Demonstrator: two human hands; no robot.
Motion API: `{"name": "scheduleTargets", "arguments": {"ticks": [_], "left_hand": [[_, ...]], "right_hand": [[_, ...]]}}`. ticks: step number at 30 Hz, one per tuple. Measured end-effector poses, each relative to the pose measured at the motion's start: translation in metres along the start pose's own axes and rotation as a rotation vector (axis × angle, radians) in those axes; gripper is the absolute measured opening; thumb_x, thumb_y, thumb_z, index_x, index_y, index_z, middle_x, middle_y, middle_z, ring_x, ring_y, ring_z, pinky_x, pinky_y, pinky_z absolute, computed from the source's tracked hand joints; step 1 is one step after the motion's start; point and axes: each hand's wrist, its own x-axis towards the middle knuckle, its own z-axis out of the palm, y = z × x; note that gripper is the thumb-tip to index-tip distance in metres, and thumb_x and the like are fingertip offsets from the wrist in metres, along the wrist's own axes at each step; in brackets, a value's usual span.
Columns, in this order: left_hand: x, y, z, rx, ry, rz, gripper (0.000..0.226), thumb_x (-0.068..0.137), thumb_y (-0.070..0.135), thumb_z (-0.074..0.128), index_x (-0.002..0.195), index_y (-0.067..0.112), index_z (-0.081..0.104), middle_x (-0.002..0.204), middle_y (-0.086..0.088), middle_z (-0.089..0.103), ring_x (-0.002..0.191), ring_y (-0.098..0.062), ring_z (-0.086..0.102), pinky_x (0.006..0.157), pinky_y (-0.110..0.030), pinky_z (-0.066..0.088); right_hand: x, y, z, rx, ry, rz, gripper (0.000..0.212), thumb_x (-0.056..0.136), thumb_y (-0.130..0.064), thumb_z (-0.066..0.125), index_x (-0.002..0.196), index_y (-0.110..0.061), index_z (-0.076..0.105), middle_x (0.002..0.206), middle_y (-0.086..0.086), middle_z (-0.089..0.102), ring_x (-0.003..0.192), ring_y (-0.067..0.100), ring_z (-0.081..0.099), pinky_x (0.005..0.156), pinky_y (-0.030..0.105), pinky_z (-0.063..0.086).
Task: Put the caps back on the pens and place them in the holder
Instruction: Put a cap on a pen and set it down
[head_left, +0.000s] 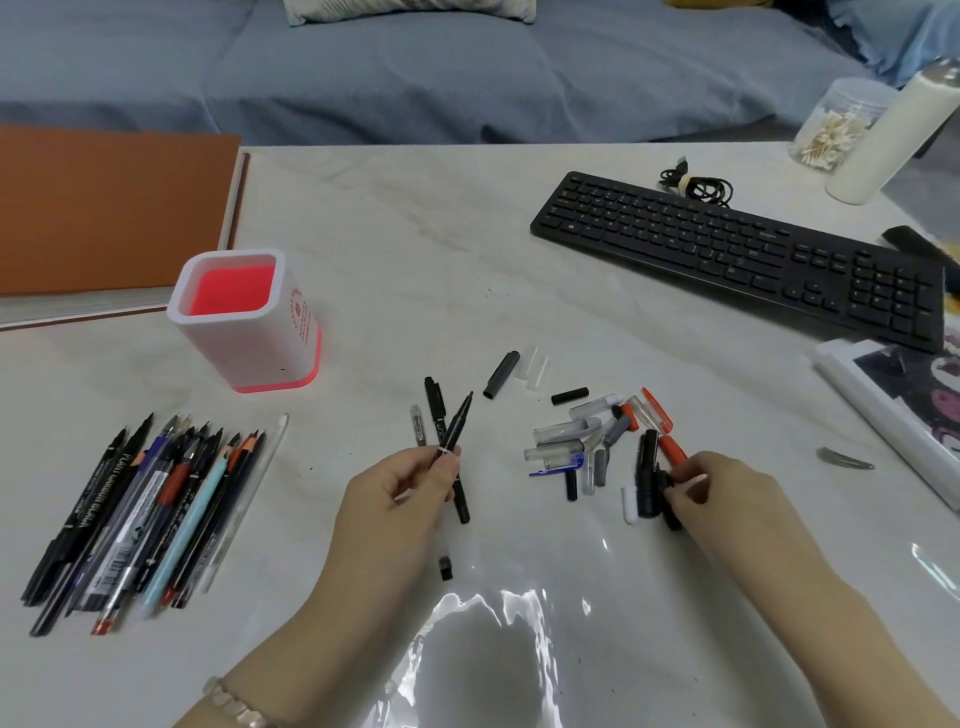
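Observation:
My left hand (410, 486) grips several pens at mid-table: an uncapped black pen (457, 436) pointing up, another black pen (435, 405) and a clear one (417, 423). My right hand (696, 480) pinches a black cap (662, 480) at the edge of a pile of loose caps (587, 441), clear, grey, black, red and blue. A bundle of uncapped pens and pencils (140, 514) lies at the left. The white holder with a red inside (244, 317) stands upright at the upper left with nothing in it.
A black keyboard (737, 254) with a coiled cable (698, 184) lies at the back right. An orange-brown folder (104, 208) sits back left. A white tube (893, 130) and a jar of swabs (836, 124) stand far right. A white tray (893, 415) is at the right edge.

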Motion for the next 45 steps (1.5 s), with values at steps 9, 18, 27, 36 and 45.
{"name": "scheduleTargets", "arguments": {"ticks": [9, 18, 27, 36, 45], "left_hand": [[-0.006, 0.000, -0.015, 0.029, -0.053, 0.055, 0.018, 0.085, 0.004, 0.056, 0.076, 0.015, 0.067, 0.046, 0.008, 0.057, 0.034, -0.001, 0.039, 0.037, -0.007, 0.034], [-0.007, -0.003, -0.038, 0.247, -0.091, 0.157, 0.023, 0.073, 0.013, 0.073, 0.073, 0.035, 0.066, 0.067, 0.004, 0.069, 0.054, -0.011, 0.051, 0.061, -0.034, 0.047], [-0.019, 0.006, -0.043, 0.401, -0.138, 0.237, 0.023, 0.071, 0.019, 0.072, 0.077, 0.041, 0.064, 0.072, 0.023, 0.066, 0.067, 0.001, 0.055, 0.060, -0.006, 0.040], [-0.023, 0.011, -0.037, 0.388, -0.147, 0.266, 0.025, 0.071, 0.014, 0.073, 0.068, 0.038, 0.069, 0.068, 0.015, 0.069, 0.060, 0.002, 0.060, 0.056, -0.005, 0.041], [-0.014, 0.010, -0.036, -0.033, -0.303, -0.110, 0.019, 0.078, -0.003, 0.061, 0.065, 0.010, 0.068, 0.046, -0.002, 0.060, 0.034, -0.009, 0.033, 0.035, -0.010, 0.027]], "right_hand": [[-0.018, -0.029, 0.002, 0.244, 0.091, -0.236, 0.026, 0.078, -0.010, 0.062, 0.073, -0.036, 0.057, 0.080, -0.003, 0.063, 0.079, 0.017, 0.058, 0.065, 0.019, 0.040], [-0.045, -0.078, -0.011, 0.878, -0.204, -0.323, 0.010, 0.075, -0.006, 0.069, 0.075, -0.016, 0.069, 0.045, -0.010, 0.056, 0.042, -0.001, 0.048, 0.048, 0.007, 0.038], [-0.048, -0.082, -0.004, 0.889, -0.292, -0.356, 0.010, 0.075, -0.015, 0.073, 0.075, -0.025, 0.074, 0.054, 0.007, 0.040, 0.048, 0.011, 0.036, 0.050, 0.015, 0.033], [-0.057, -0.091, 0.002, 0.915, -0.438, -0.424, 0.014, 0.074, -0.005, 0.071, 0.070, -0.018, 0.072, 0.047, 0.003, 0.059, 0.042, 0.007, 0.050, 0.048, 0.013, 0.041], [-0.060, -0.098, 0.010, 0.963, -0.501, -0.462, 0.010, 0.078, 0.000, 0.065, 0.074, -0.008, 0.066, 0.046, -0.001, 0.056, 0.042, 0.006, 0.048, 0.048, 0.013, 0.042]]}}
